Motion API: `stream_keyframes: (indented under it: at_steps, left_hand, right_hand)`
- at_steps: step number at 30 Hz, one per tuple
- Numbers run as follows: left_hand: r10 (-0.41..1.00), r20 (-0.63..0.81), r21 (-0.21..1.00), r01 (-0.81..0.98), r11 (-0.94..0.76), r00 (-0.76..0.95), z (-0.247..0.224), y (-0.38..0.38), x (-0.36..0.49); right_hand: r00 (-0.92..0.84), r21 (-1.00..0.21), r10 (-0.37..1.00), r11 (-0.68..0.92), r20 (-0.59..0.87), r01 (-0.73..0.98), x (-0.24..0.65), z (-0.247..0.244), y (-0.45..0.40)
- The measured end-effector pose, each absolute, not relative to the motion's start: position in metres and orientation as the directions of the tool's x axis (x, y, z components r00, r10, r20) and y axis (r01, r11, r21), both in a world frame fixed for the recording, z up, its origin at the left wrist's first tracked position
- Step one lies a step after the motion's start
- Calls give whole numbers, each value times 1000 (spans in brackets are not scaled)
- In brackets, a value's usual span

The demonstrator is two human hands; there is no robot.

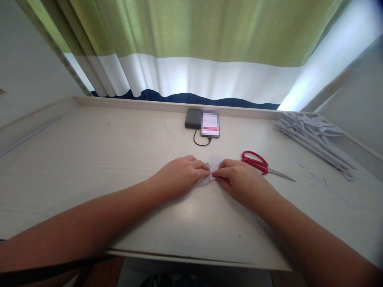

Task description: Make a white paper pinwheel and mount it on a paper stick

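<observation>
Between my two hands is a small piece of thin white paper (214, 162), just above or on the tabletop. My left hand (187, 173) pinches its left side, with thumb and fingers closed. From the other side my right hand (236, 177) grips the paper's edge between thumb and forefinger. The fingertips of both hands nearly meet, and they hide part of the paper, so its exact shape cannot be told. Red-handled scissors (254, 160) lie right behind my right hand, their blades pointing right.
At the back stand a dark power bank (193, 118) and a phone (210, 123), joined by a short black cable (197, 142). A heap of white paper strips (314, 137) lies at the right, with scraps nearby. A low rim (143, 105) borders the white table (89, 159) before a curtain (191, 36).
</observation>
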State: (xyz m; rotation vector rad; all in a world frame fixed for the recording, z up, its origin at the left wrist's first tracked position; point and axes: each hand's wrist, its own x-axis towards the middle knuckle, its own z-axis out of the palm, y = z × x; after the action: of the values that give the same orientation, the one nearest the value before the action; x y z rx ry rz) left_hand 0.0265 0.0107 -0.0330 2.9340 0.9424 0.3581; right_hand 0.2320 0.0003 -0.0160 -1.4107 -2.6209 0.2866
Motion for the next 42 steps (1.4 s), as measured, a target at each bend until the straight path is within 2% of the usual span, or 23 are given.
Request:
stream_keyframes:
  at_steps: [16,25,31,42]
  left_hand:
    - [557,213,31,564,-825,803,-30,6,29]
    - [570,178,-6,580,-815,802,-27,4,29]
    - [575,180,-12,586,-810,798,-23,2,29]
    - [570,160,23,574,-818,806,-25,3,27]
  right_hand:
    - [-575,-154,818,570,19,807,229,-14,-4]
    - [-565,-180,825,560,28,809,230,-15,-6]
    - [-577,-138,816,576,43,805,228,-20,-6]
    - [-539,-221,839,541,78,811,224,-16,-5]
